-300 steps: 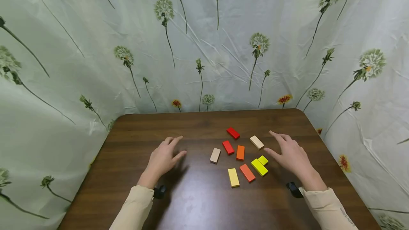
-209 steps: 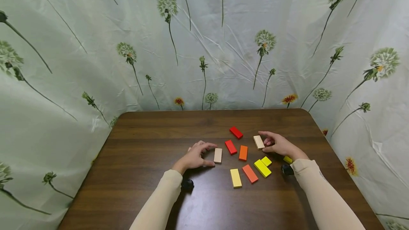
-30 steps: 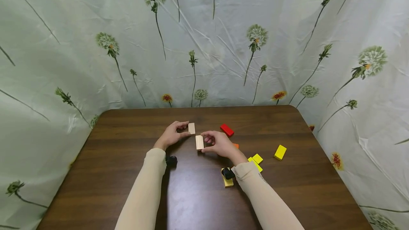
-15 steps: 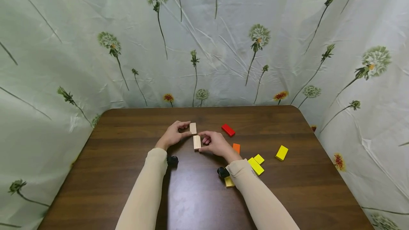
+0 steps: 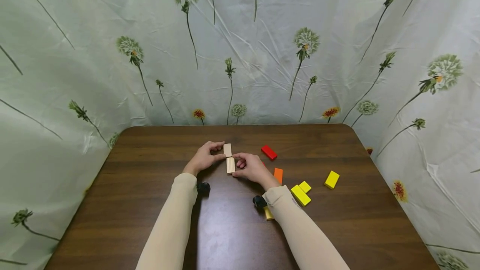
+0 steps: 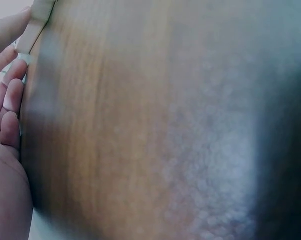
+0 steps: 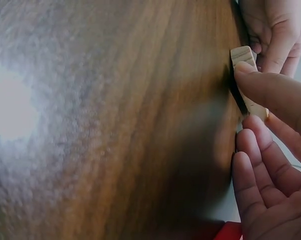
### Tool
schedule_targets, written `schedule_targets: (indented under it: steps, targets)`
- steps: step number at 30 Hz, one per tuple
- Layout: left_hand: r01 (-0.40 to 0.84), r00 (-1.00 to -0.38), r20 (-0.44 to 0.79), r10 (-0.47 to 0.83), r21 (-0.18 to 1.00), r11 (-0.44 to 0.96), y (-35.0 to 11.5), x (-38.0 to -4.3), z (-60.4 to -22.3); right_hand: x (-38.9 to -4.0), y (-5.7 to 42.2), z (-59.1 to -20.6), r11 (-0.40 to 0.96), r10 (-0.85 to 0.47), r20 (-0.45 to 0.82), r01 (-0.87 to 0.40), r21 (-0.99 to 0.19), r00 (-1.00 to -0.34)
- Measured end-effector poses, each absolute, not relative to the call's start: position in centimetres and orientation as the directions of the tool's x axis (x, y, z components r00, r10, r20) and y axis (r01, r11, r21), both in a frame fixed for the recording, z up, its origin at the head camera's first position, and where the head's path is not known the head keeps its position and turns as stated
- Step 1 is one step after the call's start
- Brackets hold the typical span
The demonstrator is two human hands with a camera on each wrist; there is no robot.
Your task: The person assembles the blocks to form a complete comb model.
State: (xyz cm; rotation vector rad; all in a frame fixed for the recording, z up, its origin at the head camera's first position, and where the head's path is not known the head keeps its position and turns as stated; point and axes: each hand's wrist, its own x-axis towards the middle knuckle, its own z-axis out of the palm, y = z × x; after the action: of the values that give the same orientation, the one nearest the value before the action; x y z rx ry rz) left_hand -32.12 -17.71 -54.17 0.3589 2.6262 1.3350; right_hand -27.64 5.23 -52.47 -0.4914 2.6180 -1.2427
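Between hands (image 5: 202,158) (image 5: 254,168), partly hidden blocks (image 5: 227,149) (image 5: 230,165)

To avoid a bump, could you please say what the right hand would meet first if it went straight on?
Beyond the nearer pale block it pinches, the right hand would probably meet the left hand first, though depth is unclear.

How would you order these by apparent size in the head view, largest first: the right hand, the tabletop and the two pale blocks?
1. Tabletop
2. Right hand
3. Near pale block and far pale block, unranked: the near one looks slightly bigger, but it is closer to the camera.
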Motion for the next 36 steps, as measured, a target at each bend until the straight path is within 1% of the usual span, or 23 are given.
schedule_targets:
  steps: [12, 18, 28, 36]
  targets:
    - [0.135, -0.954, -0.045, 0.295, 0.815, 0.563, -17.63, -32.06, -54.06, -27.64, 4.81, -52.65, 0.61, -0.379, -0.035, -0.222, -0.761, -0.925]
    - [0.138, -0.956, -0.041, 0.292, 0.814, 0.565, -17.74, -32.02, -54.29, -27.71, 4.51, -52.78, 0.625, -0.357, -0.037, -0.209, -0.752, -0.933]
    - [0.157, -0.952, -0.032, 0.303, 0.801, 0.578, -17.69, -32.22, -54.24, -27.85, 4.37, -53.01, 0.649, -0.356, -0.017, -0.234, -0.724, -0.934]
    - [0.14, -0.954, -0.046, 0.296, 0.805, 0.577, -17.59, -32.01, -54.14, -27.67, 4.34, -52.99, 0.648, -0.376, 0.0, -0.263, -0.715, -0.927]
